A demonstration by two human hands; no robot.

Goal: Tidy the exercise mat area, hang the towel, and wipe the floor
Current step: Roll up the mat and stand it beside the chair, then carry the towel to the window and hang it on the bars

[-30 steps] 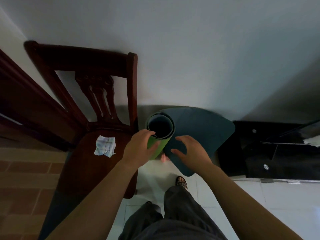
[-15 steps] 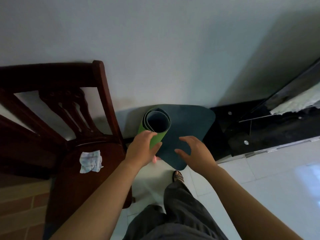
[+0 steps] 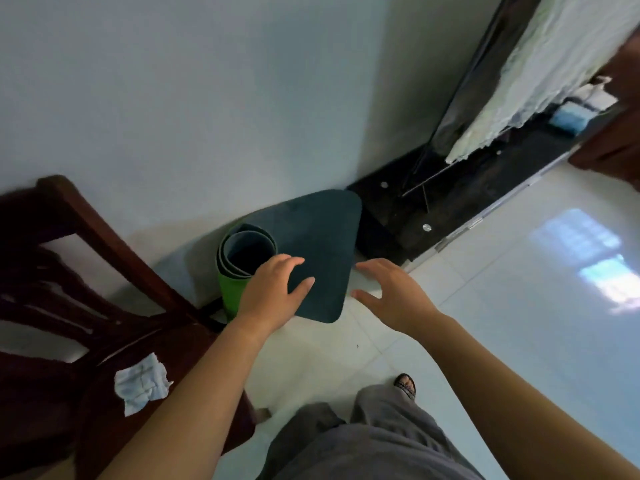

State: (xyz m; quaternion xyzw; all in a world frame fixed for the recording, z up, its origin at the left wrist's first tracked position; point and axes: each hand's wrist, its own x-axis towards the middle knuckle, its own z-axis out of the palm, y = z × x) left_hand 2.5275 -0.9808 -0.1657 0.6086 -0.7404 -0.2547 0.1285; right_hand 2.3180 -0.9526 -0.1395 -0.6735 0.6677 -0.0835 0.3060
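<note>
Exercise mat [image 3: 311, 244], loosely rolled with its flap hanging free, stands on end against the wall, with a wooden chair [image 3: 104, 258] at its 9 o'clock. The left hand [image 3: 270, 296] reaches forward with relaxed, spread fingers over the flap's near edge, gripping nothing; I cannot tell whether it touches. The right hand [image 3: 394, 296], at the mat's 4 o'clock, hovers open, apart from it.

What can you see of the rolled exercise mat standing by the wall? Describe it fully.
The exercise mat is a loose roll standing on end on the white tiled floor, against the wall beside a wooden chair. Its outer face is bright green, its inner face dark teal, seemingly foam or rubber. The free end sticks out as a round-cornered flap. The left hand rests on that flap; the right hand hovers open beside it.
</note>
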